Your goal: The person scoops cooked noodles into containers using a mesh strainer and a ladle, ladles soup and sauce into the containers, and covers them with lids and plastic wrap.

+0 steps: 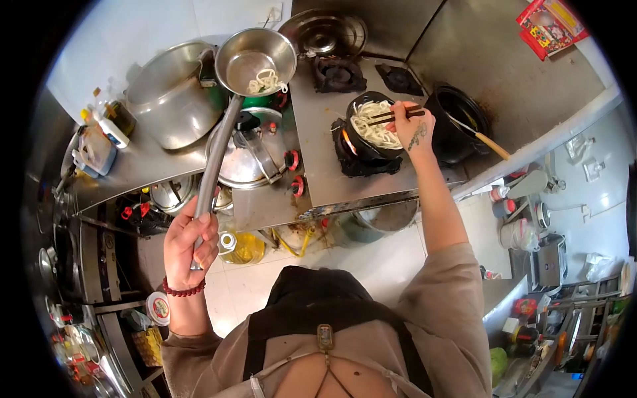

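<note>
My left hand (194, 237) is wrapped round the long handle of a metal ladle (229, 63), raised over the counter at the left of the stove. A few white noodles (267, 81) lie in its bowl. Dark chopsticks (398, 115) are gripped in my right hand (413, 126), their tips among the noodles (371, 126) that fill a black pot. This pot (352, 104) sits on a burner (361, 164) with a flame showing at its left side.
Left of the ladle stands a large steel pot (166, 99), with bottles (113, 126) beyond it. A metal lid (252, 162) lies below the ladle. Right of the noodle pot is a black pot (458, 106) with a wooden-handled utensil (492, 144).
</note>
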{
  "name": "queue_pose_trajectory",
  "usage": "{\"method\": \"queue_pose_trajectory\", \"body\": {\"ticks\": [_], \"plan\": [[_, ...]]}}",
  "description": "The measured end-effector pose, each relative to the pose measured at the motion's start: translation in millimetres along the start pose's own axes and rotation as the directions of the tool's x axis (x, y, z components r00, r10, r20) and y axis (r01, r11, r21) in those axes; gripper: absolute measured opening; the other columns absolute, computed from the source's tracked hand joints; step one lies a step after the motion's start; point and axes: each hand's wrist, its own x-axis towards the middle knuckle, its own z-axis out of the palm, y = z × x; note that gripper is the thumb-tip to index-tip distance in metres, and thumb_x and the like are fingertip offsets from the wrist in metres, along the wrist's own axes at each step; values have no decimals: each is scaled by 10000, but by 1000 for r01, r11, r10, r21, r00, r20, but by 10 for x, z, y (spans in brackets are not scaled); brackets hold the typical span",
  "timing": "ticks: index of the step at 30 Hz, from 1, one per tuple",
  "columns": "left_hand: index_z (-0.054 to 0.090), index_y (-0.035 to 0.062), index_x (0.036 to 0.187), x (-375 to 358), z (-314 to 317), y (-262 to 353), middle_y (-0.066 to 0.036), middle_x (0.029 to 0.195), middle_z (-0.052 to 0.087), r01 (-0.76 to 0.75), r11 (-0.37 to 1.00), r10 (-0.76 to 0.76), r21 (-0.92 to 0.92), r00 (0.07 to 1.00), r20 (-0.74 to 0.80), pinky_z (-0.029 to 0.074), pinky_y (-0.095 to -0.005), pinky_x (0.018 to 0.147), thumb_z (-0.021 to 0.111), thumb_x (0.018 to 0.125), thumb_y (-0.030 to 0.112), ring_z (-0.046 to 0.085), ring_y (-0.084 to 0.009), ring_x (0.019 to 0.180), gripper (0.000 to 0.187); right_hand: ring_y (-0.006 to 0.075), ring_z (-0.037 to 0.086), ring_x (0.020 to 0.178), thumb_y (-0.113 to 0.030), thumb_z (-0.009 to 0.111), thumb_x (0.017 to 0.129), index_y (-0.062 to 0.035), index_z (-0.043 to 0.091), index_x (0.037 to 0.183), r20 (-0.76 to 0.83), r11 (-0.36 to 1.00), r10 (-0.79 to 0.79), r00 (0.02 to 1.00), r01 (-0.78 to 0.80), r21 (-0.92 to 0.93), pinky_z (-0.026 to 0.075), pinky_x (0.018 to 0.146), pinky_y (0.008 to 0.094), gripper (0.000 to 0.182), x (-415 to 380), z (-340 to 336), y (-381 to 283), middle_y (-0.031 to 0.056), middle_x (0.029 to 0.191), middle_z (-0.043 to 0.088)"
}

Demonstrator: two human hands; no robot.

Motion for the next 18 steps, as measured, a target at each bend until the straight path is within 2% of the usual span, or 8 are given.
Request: {"method": "queue_pose_trajectory", "body": {"ticks": [5, 8, 10, 11, 12, 14, 17, 18], "plan": [[418, -16, 1319, -50, -75, 8, -14, 683, 449, 0, 1000, 0, 1, 1000, 6, 286, -156, 309, 480, 914, 49, 342, -18, 382, 415, 146, 674, 564, -237, 503, 917, -11, 684, 812, 82, 986, -28, 996, 41, -164, 525, 593, 275, 308, 235, -219, -213, 71, 587, 656], [418, -15, 1319, -55, -102, 16, -12, 681, 444, 13, 1000, -13, -1, 1000, 13, 286, -156, 309, 482, 915, 51, 341, -18, 383, 414, 161, 676, 568, -227, 520, 914, 12, 659, 771, -14, 988, -88, 996, 86, -130, 523, 576, 286, 311, 260, -272, -553, 92, 602, 650], [417, -15, 1320, -28, -128, 26, -12, 680, 442, 23, 1000, -23, -7, 1000, 18, 285, -156, 309, 484, 916, 53, 339, -19, 383, 414, 165, 666, 543, -220, 533, 907, 16, 637, 729, -76, 997, -72, 994, 75, 34, 520, 570, 296, 314, 259, -75, -518, 112, 623, 652], [416, -15, 1321, -15, -136, 26, -12, 680, 441, 25, 1000, -25, -14, 999, 20, 284, -157, 309, 484, 917, 53, 339, -19, 384, 415, 197, 650, 524, -202, 537, 894, 9, 616, 701, -67, 994, -109, 992, 108, -15, 512, 567, 308, 297, 260, 3, -435, 122, 635, 651], [414, -15, 1322, -6, -149, 23, -12, 679, 440, 27, 999, -27, -21, 999, 21, 284, -157, 309, 484, 917, 53, 339, -20, 384, 416, 238, 638, 530, -180, 542, 880, -6, 607, 682, -136, 947, -289, 947, 263, -185, 503, 559, 318, 271, 286, 116, -283, 129, 619, 634], [411, -15, 1324, 5, -161, 28, -13, 680, 440, 28, 999, -27, -30, 999, 32, 282, -158, 310, 484, 918, 52, 340, -20, 385, 418, 159, 668, 543, -167, 546, 906, 37, 653, 785, -118, 912, -363, 924, 327, -247, 501, 497, 255, 260, 232, 194, -136, 88, 626, 647], [406, -17, 1327, 14, -205, 28, -16, 683, 444, 28, 999, -27, -27, 999, 47, 281, -158, 313, 483, 918, 50, 342, -22, 387, 422, 151, 668, 544, -168, 545, 908, 32, 649, 774, -93, 932, -329, 940, 308, -192, 501, 503, 249, 263, 97, 82, -217, 78, 621, 645], [404, -18, 1328, 25, -215, 34, -16, 684, 444, 31, 999, -30, -20, 999, 43, 281, -158, 313, 482, 918, 49, 343, -23, 387, 423, 151, 667, 546, -170, 549, 910, 30, 649, 776, -67, 972, -221, 973, 215, -92, 505, 510, 247, 260, 56, 31, -319, 72, 624, 646]]}}
